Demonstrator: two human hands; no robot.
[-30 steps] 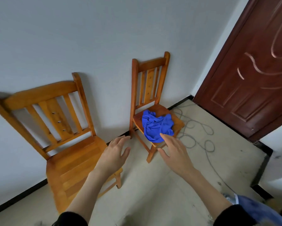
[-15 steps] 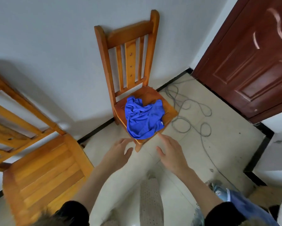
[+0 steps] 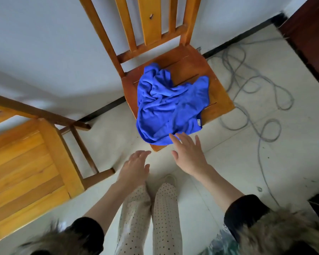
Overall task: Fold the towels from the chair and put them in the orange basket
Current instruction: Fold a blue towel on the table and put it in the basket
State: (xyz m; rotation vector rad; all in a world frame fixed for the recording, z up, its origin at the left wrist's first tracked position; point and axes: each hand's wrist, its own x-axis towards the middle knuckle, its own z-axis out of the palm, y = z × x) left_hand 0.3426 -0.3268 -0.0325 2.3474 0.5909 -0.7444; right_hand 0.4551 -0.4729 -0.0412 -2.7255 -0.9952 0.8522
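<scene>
Pale tiled floor meets a white wall, where a wooden chair bears the crumpled blue towel on its seat, right hand and left hand spread, grasping nothing.

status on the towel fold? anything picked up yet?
Done: nothing yet. The blue towel lies crumpled and unfolded on the chair seat. In hand: both hands are open and reaching; the right hand has its fingertips at the towel's near edge, with no grip yet, and the left hand hangs short of the seat. Left: pick up, fold, put in the orange basket, which is not in view.
</scene>
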